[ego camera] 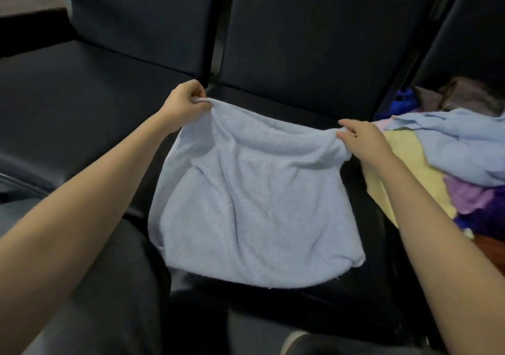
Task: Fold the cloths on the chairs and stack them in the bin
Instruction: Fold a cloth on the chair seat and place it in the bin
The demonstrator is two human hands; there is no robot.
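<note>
A light blue cloth [254,204] hangs spread out above the seat of the middle black chair [308,40]. My left hand [184,103] pinches its upper left corner. My right hand [363,141] pinches its upper right corner. The top edge sags between the two hands and the lower edge hangs loose. A heap of unfolded cloths [451,158], light blue, yellow, purple and dark blue, lies on the chair to the right. No bin is in view.
Another black chair [82,89] stands to the left with a bare seat. A brownish bundle [470,95] lies behind the heap at the far right. My dark-trousered legs [109,300] fill the lower part of the view.
</note>
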